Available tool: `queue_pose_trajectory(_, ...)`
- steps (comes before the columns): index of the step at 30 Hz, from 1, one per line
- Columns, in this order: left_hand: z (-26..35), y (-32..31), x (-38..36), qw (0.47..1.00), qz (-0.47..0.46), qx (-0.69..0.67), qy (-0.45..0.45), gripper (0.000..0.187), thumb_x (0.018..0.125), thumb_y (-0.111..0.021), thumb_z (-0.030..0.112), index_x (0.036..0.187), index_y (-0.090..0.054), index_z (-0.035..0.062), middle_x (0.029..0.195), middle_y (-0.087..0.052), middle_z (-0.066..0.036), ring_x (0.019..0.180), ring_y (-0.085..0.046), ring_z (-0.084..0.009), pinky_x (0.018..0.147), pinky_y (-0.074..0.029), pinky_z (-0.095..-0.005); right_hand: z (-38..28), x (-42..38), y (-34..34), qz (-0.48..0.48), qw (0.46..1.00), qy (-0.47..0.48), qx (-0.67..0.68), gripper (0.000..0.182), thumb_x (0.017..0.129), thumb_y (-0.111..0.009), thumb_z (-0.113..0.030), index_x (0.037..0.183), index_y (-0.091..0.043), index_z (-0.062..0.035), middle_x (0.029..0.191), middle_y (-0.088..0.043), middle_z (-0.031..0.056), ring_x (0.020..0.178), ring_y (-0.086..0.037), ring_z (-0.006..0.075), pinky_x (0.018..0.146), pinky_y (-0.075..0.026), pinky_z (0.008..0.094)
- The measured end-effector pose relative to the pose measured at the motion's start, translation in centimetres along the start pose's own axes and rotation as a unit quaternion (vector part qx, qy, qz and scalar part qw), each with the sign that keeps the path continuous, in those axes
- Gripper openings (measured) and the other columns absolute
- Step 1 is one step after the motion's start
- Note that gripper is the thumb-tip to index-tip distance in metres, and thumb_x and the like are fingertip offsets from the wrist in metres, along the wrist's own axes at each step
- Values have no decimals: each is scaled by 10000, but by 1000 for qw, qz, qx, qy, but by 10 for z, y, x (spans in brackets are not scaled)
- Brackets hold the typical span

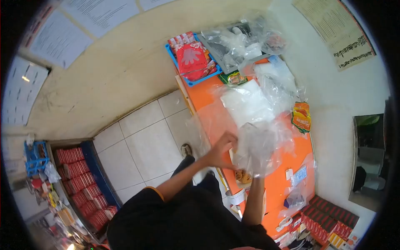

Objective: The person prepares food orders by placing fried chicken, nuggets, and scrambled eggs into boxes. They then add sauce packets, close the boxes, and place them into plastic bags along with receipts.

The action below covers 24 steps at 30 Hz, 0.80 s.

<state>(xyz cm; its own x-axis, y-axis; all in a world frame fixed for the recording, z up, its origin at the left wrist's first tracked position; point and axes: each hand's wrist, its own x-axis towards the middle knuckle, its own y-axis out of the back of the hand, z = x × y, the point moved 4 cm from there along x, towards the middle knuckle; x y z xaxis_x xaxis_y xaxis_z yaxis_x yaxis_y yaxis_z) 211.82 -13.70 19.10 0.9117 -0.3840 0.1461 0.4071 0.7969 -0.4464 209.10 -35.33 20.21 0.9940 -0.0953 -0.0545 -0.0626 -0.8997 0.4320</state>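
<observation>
My left hand [221,152] is beside the near edge of the orange table, thumb and fingers spread apart in a curve. Its fingertips come close to a crumpled clear plastic bag [262,143]. That bag covers my right hand, whose forearm [254,200] reaches up into it; the fingers are hidden beneath the plastic. Below the bag, brown fried-looking food [243,177] lies in a light container, partly blocked from sight. Just beyond my hands rests a stack of white sheets [248,102], with more clear plastic [277,89] over its right side.
The orange table [273,200] runs along the wall. At its far end are a blue basket [191,82] of red packets and a grey tray [225,62] under plastic. An orange-green packet [301,116] lies right. Red boxes [327,218] and a shelf of red packs [85,183] flank me.
</observation>
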Motion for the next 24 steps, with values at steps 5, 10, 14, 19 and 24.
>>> queue_pose_trajectory(5,20,94,59,926,-92,-132,342,703,884,-698,282,1464,-343,105,1494,-339,-75,1392,-334,-213,1132,-322,-420,-38,42,-61,-213,977,26,1,645,755,-754,-97,1337,-478,-59,1289,-527,184,1223,-510,288,970,-471,409)
queue_pose_trajectory(10,-12,155,58,960,-104,137,222,636,827,-704,217,1379,-443,39,1311,-488,-94,1237,-454,-219,1071,-363,-368,-35,127,-118,-285,957,50,-31,601,773,-736,-92,1322,-495,-59,1270,-541,185,1210,-521,288,962,-475,406)
queue_pose_trajectory(14,27,138,71,893,57,444,36,614,705,-793,195,1238,-531,37,1210,-512,-135,1136,-500,-286,1033,-388,-391,-34,153,-154,-282,957,41,-51,566,788,-721,-88,1311,-508,-59,1254,-553,186,1199,-530,287,956,-477,403)
queue_pose_trajectory(19,-48,189,77,948,93,258,160,555,704,-783,193,1189,-561,42,1141,-556,-162,1061,-543,-340,894,-452,-431,-42,177,-185,-279,958,13,-71,523,806,-703,-83,1297,-524,-59,1235,-567,187,1186,-541,286,948,-480,399)
queue_pose_trajectory(24,-82,213,92,913,149,372,82,477,748,-735,165,1183,-576,56,1195,-555,-169,1082,-552,-344,928,-452,-451,-95,255,-130,-202,973,-54,-102,481,825,-684,-78,1283,-541,-59,1216,-581,188,1173,-553,285,941,-484,395)
